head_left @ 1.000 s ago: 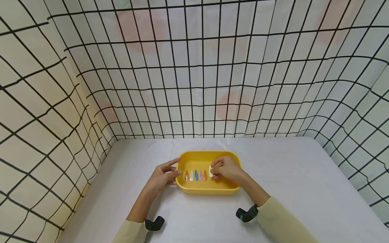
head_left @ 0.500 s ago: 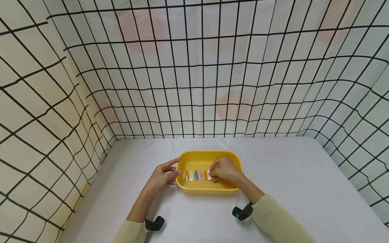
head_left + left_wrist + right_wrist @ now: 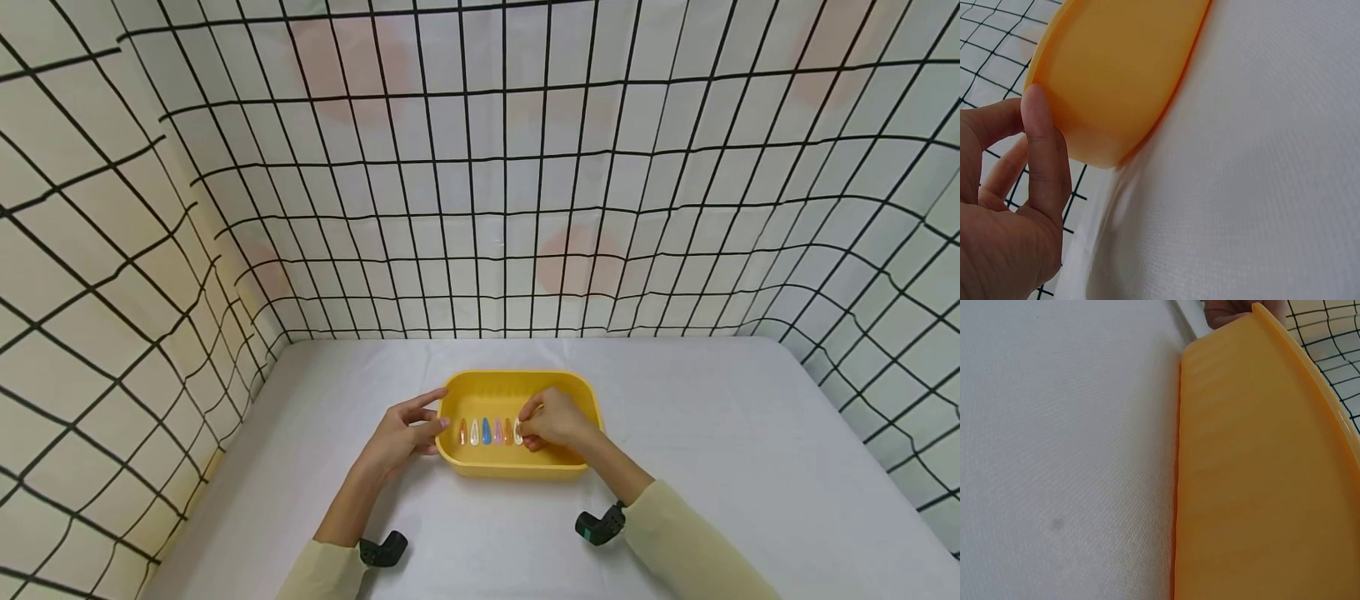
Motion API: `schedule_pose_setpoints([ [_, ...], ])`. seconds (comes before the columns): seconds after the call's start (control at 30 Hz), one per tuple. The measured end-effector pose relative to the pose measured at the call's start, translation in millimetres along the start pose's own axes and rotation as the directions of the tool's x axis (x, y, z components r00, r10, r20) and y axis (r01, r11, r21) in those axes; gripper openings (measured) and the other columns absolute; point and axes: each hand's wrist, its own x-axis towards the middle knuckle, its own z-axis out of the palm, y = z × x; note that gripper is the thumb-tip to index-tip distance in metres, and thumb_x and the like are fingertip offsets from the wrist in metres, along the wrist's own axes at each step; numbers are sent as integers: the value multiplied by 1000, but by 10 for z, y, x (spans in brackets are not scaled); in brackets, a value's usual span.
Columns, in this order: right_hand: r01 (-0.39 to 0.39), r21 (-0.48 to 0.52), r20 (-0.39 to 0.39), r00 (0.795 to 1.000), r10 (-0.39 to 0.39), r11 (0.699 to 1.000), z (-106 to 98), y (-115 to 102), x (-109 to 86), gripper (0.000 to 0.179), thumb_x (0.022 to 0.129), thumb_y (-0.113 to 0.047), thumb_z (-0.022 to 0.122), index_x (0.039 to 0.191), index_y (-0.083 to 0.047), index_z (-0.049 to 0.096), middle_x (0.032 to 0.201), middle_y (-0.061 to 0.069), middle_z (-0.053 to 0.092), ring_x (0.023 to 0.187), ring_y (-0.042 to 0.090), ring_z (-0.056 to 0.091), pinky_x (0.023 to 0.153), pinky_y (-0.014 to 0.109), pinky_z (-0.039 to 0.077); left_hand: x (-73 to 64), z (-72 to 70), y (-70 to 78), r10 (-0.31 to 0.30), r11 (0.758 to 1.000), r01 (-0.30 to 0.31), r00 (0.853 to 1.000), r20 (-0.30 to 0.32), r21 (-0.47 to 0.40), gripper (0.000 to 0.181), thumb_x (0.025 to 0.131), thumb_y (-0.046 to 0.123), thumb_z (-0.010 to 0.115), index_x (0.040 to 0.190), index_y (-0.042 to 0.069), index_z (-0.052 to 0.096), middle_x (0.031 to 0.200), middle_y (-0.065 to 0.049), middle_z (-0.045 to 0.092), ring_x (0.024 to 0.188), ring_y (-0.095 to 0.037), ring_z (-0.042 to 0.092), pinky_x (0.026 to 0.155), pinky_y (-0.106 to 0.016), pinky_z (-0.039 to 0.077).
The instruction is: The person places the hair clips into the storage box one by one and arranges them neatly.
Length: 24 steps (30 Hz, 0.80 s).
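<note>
A shallow yellow tray [image 3: 517, 472] lies on the white-covered table, and my left hand [image 3: 401, 429] holds its left rim. In the left wrist view the thumb of that left hand [image 3: 1013, 231] presses on the rim, with other fingers behind it. Over the tray's right half, my right hand [image 3: 553, 419] pinches a white snap hair clip [image 3: 518, 432], partly covered by the fingertips. That clip is at the right end of a row: an orange clip [image 3: 462, 432], a white clip [image 3: 475, 432], a blue clip [image 3: 486, 432], a pink clip [image 3: 497, 432] and another orange clip [image 3: 507, 432].
Black wire grid panels [image 3: 504, 212] backed by pale cloth stand along the back and both sides. The white tablecloth [image 3: 697, 433] spreads around the tray. A dark camera [image 3: 384, 550] sits on the left wrist and another camera [image 3: 600, 525] on the right.
My right hand has moved slightly left with the white hair clip, bringing it beside the right-hand orange clip. In the last half second it stays nearly still. The left hand keeps its hold.
</note>
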Motion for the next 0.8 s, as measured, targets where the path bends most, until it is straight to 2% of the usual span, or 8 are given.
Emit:
schedule_pose_setpoints([
  [0.33, -11, 8, 2, 1000, 11, 1000, -14, 0, -62, 15, 87, -1, 79, 97, 2, 68, 75, 12, 72, 57, 19, 69, 58, 29, 63, -9, 20, -4, 3, 1000, -3, 1000, 2, 1, 58, 90, 5, 77, 143, 25, 63, 112, -14, 58, 66, -17, 66, 61, -26, 63],
  [0.57, 0, -4, -4, 1000, 0, 1000, -14, -7, -64, 16, 90, -7, 78, 100, 0, 68, 73, 12, 70, 57, 18, 68, 57, 29, 63, -27, -4, 7, 4, 1000, -4, 1000, -4, 19, 57, 90, 6, 78, 142, 23, 64, 114, -14, 57, 66, -18, 67, 63, -28, 63],
  [0.67, 31, -5, 0, 1000, -31, 999, -60, -5, -69, 16, 93, -10, 75, 103, 0, 68, 73, 11, 70, 57, 18, 67, 57, 29, 62, -45, -31, 6, 23, 998, -23, 1000, 5, 65, 56, 90, 9, 79, 143, 22, 63, 114, -14, 58, 66, -18, 67, 64, -29, 64],
  [0.8, 146, -39, 0, 989, -146, 989, -230, -42, -77, 19, 96, -18, 73, 107, -3, 69, 80, 11, 72, 65, 20, 69, 64, 31, 64, -96, -77, 20, 90, 982, -93, 996, 25, 166, 56, 92, 11, 77, 144, 22, 61, 111, -15, 60, 71, -20, 68, 67, -34, 66],
])
